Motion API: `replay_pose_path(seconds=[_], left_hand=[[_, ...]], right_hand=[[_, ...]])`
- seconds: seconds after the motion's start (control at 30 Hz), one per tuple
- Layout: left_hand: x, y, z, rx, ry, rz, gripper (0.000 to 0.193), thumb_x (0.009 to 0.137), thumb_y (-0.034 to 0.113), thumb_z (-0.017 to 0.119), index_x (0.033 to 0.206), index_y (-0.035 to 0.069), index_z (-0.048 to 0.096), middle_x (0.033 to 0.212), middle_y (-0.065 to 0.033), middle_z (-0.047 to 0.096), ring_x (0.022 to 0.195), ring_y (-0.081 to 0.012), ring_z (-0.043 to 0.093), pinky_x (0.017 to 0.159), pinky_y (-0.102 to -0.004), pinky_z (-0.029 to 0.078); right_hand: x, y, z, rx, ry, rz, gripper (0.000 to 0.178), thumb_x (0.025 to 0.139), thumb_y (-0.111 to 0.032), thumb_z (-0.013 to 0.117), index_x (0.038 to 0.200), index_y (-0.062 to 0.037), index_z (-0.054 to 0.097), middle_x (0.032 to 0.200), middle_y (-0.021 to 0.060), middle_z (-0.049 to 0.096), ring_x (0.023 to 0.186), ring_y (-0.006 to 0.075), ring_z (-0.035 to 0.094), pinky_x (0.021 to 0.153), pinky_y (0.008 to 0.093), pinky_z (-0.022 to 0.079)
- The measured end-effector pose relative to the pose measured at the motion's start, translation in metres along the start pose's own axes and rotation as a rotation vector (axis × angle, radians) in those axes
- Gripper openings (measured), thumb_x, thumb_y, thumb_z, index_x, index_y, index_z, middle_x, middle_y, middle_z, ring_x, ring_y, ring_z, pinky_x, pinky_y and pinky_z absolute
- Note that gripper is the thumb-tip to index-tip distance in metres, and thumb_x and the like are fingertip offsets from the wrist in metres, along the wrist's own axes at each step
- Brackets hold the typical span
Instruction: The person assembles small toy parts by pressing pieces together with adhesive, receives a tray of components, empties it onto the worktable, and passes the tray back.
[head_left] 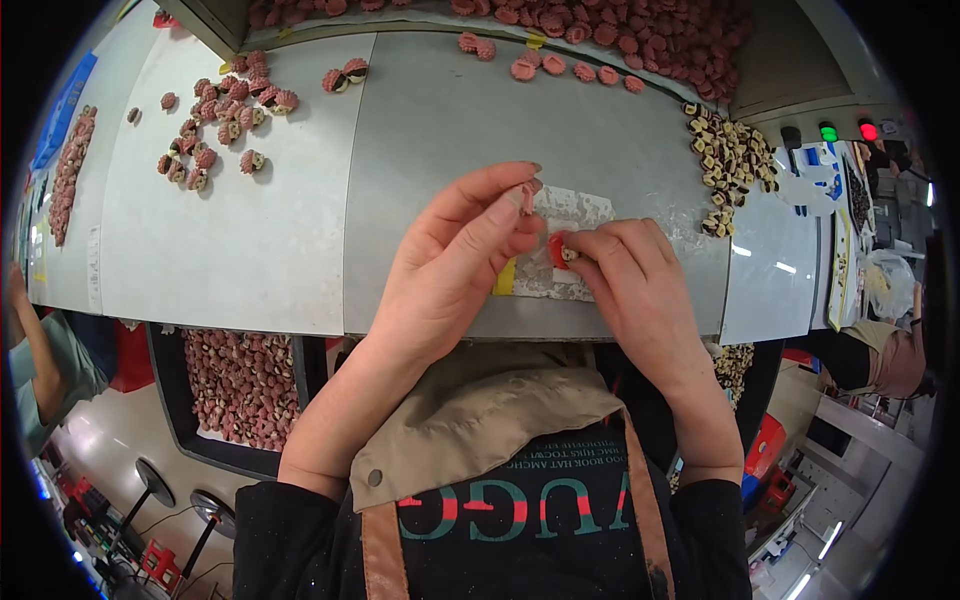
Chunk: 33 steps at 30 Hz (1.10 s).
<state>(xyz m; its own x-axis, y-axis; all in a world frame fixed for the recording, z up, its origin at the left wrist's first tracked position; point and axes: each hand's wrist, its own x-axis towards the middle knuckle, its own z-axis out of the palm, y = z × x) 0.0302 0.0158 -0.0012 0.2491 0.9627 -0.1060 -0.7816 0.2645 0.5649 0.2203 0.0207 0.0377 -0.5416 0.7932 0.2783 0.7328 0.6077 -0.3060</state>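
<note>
My left hand [445, 255] pinches a small pink ridged piece [527, 198] between thumb and fingertips, over the grey worktable [430, 110]. Beside it, lower and to the right, my right hand [635, 275] grips a small cream-and-black piece [569, 254] with its fingertips. Against that piece is a bright red rounded part [556, 248]; whether the two are joined, I cannot tell. Both hands are above a worn whitish patch [585, 207] on the tabletop, with a strip of yellow tape [505, 279] at its left edge.
Pink pieces fill a bin [700, 95] at the back, and several lie before it [553, 65]. Loose cream-and-black pieces [722, 155] are heaped right. Assembled pink pieces [235, 110] are scattered left. A black crate [180, 425] of such pieces stands below. Other people are at both sides.
</note>
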Motion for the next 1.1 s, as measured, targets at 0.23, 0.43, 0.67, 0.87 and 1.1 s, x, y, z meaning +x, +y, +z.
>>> replay_pose_path(seconds=[0.23,0.43,0.67,0.87,1.1], left_hand=[[-0.003,0.004,0.005,0.069,0.023,-0.009,0.033,0.098,0.015,0.055,0.128,0.0,0.051,0.112,-0.0047,0.061,0.099,-0.0111,0.058,0.089,-0.0255,0.047],[-0.006,0.007,0.014,0.181,0.008,-0.096,0.031,0.099,0.018,0.054,0.125,0.002,0.053,0.112,-0.004,0.061,0.097,-0.0104,0.059,0.087,-0.0241,0.048],[-0.005,0.001,0.022,0.169,-0.018,-0.027,0.028,0.098,0.015,0.054,0.121,-0.001,0.056,0.113,-0.0075,0.061,0.102,-0.0135,0.06,0.091,-0.0288,0.049],[-0.007,-0.008,0.02,0.358,-0.057,0.167,0.024,0.097,0.008,0.055,0.119,-0.003,0.056,0.113,-0.0094,0.061,0.102,-0.0142,0.061,0.09,-0.0288,0.05],[-0.009,-0.008,0.046,0.401,0.046,0.042,0.038,0.094,0.002,0.055,0.13,0.001,0.044,0.109,-0.0108,0.062,0.102,-0.0149,0.061,0.087,-0.0267,0.05]], right_hand=[[0.001,0.007,0.001,0.208,-0.001,0.073,0.02,0.081,0.002,0.065,0.1,-0.0029,0.062,0.093,0.0087,0.057,0.085,0.0222,0.059,0.071,0.0326,0.049],[-0.002,-0.002,-0.009,0.859,0.128,0.364,0.015,0.089,-0.002,0.061,0.104,0.0002,0.059,0.097,0.0066,0.056,0.087,0.0129,0.056,0.073,0.0262,0.047],[0.017,-0.011,-0.009,0.606,0.123,0.156,0.019,0.091,-0.004,0.058,0.109,-0.0004,0.057,0.1,0.0095,0.056,0.087,0.0156,0.056,0.077,0.0274,0.047],[0.005,-0.01,0.015,0.482,0.339,0.063,0.02,0.089,-0.006,0.064,0.107,-0.0024,0.058,0.099,0.0107,0.057,0.087,0.0223,0.057,0.076,0.0313,0.047],[0.01,0.008,-0.02,0.313,0.245,-0.112,0.039,0.073,-0.009,0.077,0.108,-0.0064,0.06,0.099,0.0085,0.056,0.087,0.0271,0.056,0.076,0.0348,0.047]])
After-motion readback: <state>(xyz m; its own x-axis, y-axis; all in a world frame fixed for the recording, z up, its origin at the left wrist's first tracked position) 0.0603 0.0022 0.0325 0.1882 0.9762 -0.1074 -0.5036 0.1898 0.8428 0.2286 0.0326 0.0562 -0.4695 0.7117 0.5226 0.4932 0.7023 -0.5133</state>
